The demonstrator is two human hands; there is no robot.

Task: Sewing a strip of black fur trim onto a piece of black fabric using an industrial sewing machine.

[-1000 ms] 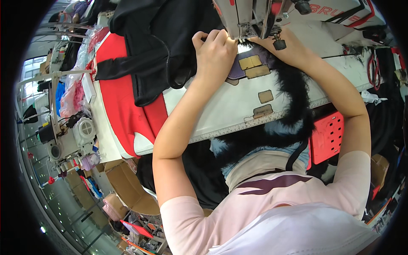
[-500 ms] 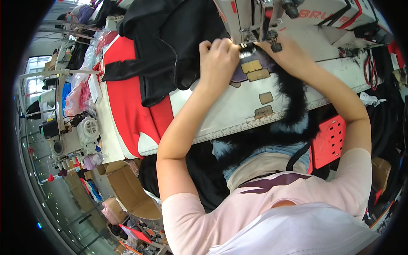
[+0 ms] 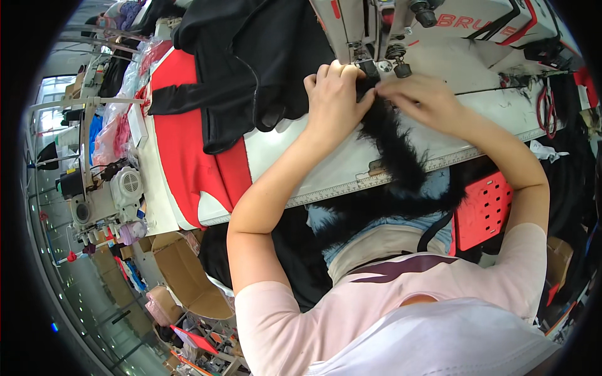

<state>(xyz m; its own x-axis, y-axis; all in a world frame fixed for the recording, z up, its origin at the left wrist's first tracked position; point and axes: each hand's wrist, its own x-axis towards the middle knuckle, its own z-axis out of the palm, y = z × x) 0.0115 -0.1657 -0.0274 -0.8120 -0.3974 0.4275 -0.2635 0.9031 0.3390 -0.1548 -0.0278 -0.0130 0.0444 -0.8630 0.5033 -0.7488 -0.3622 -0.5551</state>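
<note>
A strip of black fur trim (image 3: 390, 139) hangs from the needle area of the sewing machine (image 3: 376, 37), over the table edge and onto my lap. My left hand (image 3: 334, 99) is closed at the strip's upper end, beside the presser foot, fingertips by the needle and thumb against the fur. From the other side my right hand (image 3: 427, 103) pinches the strip near my left thumb; its fingers are slightly blurred. A black garment (image 3: 251, 56) lies left of my left hand, running toward the machine. My fingers hide the stitching spot.
Red fabric (image 3: 179, 147) lies under the garment on the white table (image 3: 313, 169), whose front edge carries a ruler strip (image 3: 338, 195). A red perforated plastic piece (image 3: 481, 210) is below the table's right side. Red-handled scissors (image 3: 547, 113) lie at the far right. A cardboard box (image 3: 188, 272) stands lower left.
The fur strip has shifted left and now covers the metal plates on the machine bed. My right hand has come down beside my left thumb. My left hand has turned slightly, moving right.
</note>
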